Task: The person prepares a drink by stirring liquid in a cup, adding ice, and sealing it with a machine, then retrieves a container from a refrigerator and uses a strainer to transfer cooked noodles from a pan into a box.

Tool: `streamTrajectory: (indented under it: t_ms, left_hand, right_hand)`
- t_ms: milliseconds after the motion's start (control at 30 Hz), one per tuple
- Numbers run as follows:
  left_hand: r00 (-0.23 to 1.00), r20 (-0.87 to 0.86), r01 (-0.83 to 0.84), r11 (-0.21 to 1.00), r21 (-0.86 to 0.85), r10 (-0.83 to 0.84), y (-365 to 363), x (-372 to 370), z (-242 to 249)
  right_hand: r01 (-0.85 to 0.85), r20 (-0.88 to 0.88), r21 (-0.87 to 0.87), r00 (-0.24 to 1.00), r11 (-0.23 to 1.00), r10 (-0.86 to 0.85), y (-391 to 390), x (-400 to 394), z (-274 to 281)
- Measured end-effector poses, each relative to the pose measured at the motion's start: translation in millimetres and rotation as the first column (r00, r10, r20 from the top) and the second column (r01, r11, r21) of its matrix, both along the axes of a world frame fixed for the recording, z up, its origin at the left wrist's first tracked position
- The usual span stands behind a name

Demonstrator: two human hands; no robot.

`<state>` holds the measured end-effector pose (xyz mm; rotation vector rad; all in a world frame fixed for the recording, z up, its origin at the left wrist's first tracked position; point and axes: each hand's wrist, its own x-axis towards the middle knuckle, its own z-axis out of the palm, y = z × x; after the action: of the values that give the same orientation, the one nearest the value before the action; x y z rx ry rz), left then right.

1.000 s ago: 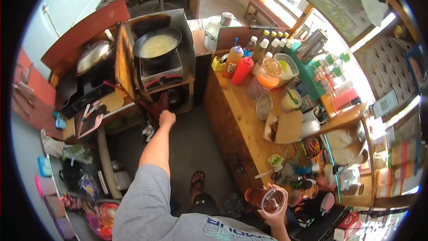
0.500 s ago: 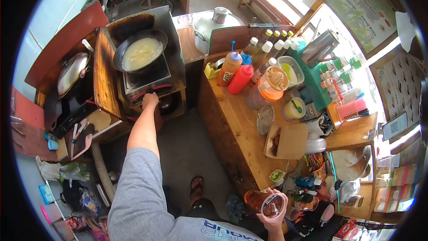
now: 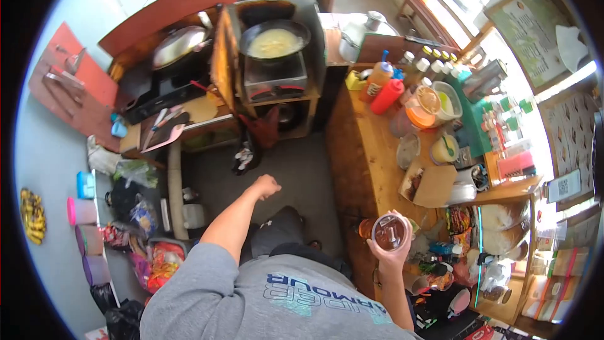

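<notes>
Holding steady: right hand [image 3: 391, 253] wrapped around a clear plastic cup [image 3: 385, 233] of reddish-brown drink, fingers curled round its side, cup upright with its lid facing the camera.
Cup position: low in the view, just off the near edge of the wooden table [image 3: 368, 151], close to the person's body.
Left hand: left hand [image 3: 267, 186] out in the air over the grey floor [image 3: 296, 170], fingers folded into a loose fist, gripping nothing, touching nothing.
Left arm: stretched forward from a grey sleeve [image 3: 201, 277], pointing toward the stove stand.
Stove: black wok [image 3: 275, 39] with pale yellowish liquid sits on a burner [image 3: 275, 79], well ahead of the left hand.
Beside the stove: a second pan under a shiny lid [image 3: 179, 44], to the left.
On the table: orange sauce bottle [image 3: 377, 80] and red squeeze bottle [image 3: 387, 96] standing side by side at the far end; an open cardboard box [image 3: 431, 184] nearer, just beyond the cup.
Floor, left side: bags and coloured plastic containers [image 3: 85, 211] piled along the wall.
</notes>
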<state>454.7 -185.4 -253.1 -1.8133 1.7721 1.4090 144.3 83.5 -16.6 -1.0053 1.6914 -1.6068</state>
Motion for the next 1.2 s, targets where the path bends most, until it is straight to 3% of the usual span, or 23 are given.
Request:
streamTrajectory:
  t_ms: [67,133,167,200,233,267,300,333,367,400,433,467,533,600,633,700,733,800,933,1000,1033,1100,1200]
  left_hand:
    - [0.999,0.046,0.02,0.998,0.058,-0.023,0.7,67.8,9.4]
    - [0.993,0.117,-0.033,0.999,-0.012,0.034,-22.8,147.1,45.5]
    - [0.984,0.161,-0.055,0.99,-0.132,0.076,-40.0,189.7,70.5]
    - [0.972,0.233,0.065,0.917,-0.394,0.031,-63.5,245.8,76.4]
    - [0.963,0.256,0.048,0.885,-0.463,0.082,-92.2,298.0,97.9]
    - [0.916,0.359,0.029,0.863,-0.504,0.178,-112.0,333.4,157.9]
    - [0.938,0.265,0.058,0.651,-0.757,0.225,-126.2,367.9,210.0]
    - [0.79,0.498,0.09,0.735,-0.672,0.358,-148.3,396.8,269.3]
    - [0.809,0.441,0.112,0.634,-0.765,0.389,-187.1,477.9,268.5]
    - [0.624,0.568,0.215,0.58,-0.786,0.537,-199.5,503.3,319.9]
    - [0.555,0.613,0.311,0.543,-0.78,0.563,-224.2,552.0,351.0]
    - [0.408,0.691,0.415,0.553,-0.723,0.597,-242.0,591.0,383.7]
    - [0.295,0.666,0.483,0.494,-0.723,0.685,-268.6,644.2,446.9]
    - [0.124,0.683,0.724,0.406,-0.559,0.719,-291.6,691.5,489.8]
    - [0.119,0.682,0.724,0.407,-0.557,0.721,-302.8,712.8,507.2]
    - [0.101,0.816,0.864,0.356,-0.355,0.569,-315.7,742.4,531.0]
    - [0.095,0.818,0.863,0.362,-0.351,0.567,-318.9,750.7,537.5]
    - [-0.046,0.899,0.827,0.522,-0.21,0.435,-324.6,763.3,544.4]
    - [-0.036,0.927,0.835,0.521,-0.178,0.374,-338.1,795.8,546.5]
    - [0.104,0.951,0.76,0.594,-0.265,0.291,-338.9,794.9,555.7]
    - [0.102,0.951,0.757,0.597,-0.264,0.292,-336.2,792.0,561.2]
    - [0.156,0.935,0.88,0.386,-0.278,0.318,-330.7,784.1,575.0]
    - [0.132,0.934,0.889,0.377,-0.259,0.331,-324.3,758.0,598.4]
  right_hand:
    - [-0.007,-0.095,0.033,0.995,0.999,0.01,-15.0,13.6,14.6]
    - [-0.03,-0.137,0.052,0.99,0.998,0.036,-32.2,28.1,19.8]
    - [-0.047,-0.142,0.059,0.988,0.997,0.055,-42.4,36.0,22.4]
    - [-0.059,-0.152,0.07,0.986,0.996,0.069,-53.9,44.7,22.6]
    - [-0.071,-0.112,0.054,0.991,0.996,0.076,-66.7,54.7,18.0]
    - [-0.073,-0.075,0.04,0.994,0.997,0.076,-79.1,63.6,12.7]
    - [-0.093,-0.06,0.021,0.994,0.995,0.094,-93.1,68.5,-0.8]
    - [-0.111,-0.061,0.009,0.992,0.994,0.111,-107.8,80.0,-6.4]
    - [-0.095,-0.024,0.008,0.995,0.995,0.095,-123.4,93.4,-9.7]
    - [-0.079,0.013,0.004,0.997,0.997,0.079,-144.3,109.7,-8.2]
    - [-0.095,0.08,0.011,0.992,0.995,0.094,-165.9,131.8,3.4]
    - [-0.11,0.078,0.003,0.991,0.994,0.11,-188.8,147.1,1.9]
    - [-0.094,0.095,-0.042,0.991,0.995,0.097,-225.1,173.9,-0.4]
    - [-0.121,0.131,-0.064,0.983,0.991,0.129,-269.0,206.5,16.7]
    - [-0.157,0.115,-0.108,0.979,0.982,0.169,-288.7,219.6,22.2]
    - [-0.217,0.099,-0.17,0.967,0.961,0.235,-324.7,241.8,28.3]
    - [-0.222,0.102,-0.168,0.965,0.961,0.241,-340.9,253.1,31.7]
    - [-0.266,0.103,-0.191,0.952,0.945,0.289,-368.6,272.5,38.8]
    - [-0.336,0.105,-0.16,0.929,0.928,0.354,-404.8,300.5,45.6]
    - [-0.348,0.099,-0.155,0.926,0.924,0.365,-414.2,309.5,44.9]
    - [-0.366,0.092,-0.147,0.92,0.919,0.381,-417.7,312.8,43.8]
    - [-0.393,0.068,-0.13,0.913,0.91,0.403,-424.6,317.1,42.6]
    - [-0.403,0.109,-0.109,0.904,0.909,0.414,-430.6,320.7,40.4]
